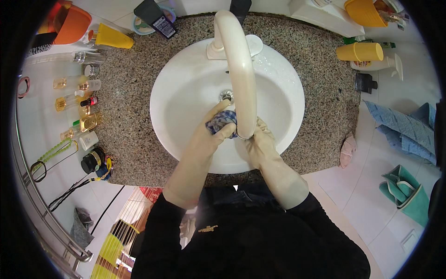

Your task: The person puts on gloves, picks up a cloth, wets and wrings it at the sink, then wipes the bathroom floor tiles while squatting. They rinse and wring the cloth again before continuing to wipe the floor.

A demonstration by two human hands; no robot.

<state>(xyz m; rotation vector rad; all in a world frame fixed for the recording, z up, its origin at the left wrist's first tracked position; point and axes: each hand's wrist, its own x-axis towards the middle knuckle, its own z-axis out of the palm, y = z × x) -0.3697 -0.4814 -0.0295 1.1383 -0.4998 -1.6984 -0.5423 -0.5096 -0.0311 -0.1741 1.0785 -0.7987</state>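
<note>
Both my hands wear cream-coloured gloves and are over the white sink (284,74). My left hand (214,132) is closed around a bunched blue and white patterned cloth (222,122), with its index finger stretched toward the metal drain (226,96). The cloth sits just left of the tall cream faucet (241,74). At the lower end of the spout, on its right side, is my right hand (261,145) with its fingers curled in. The spout hides part of those fingers, so what they grip cannot be made out.
A speckled stone counter (125,107) surrounds the sink. Several small bottles (90,122) line the left, and a black bottle (155,18) stands at the back. On the right are a yellow cup (360,52), a spray bottle (388,65), a blue towel (404,132) and a pink cloth (347,150).
</note>
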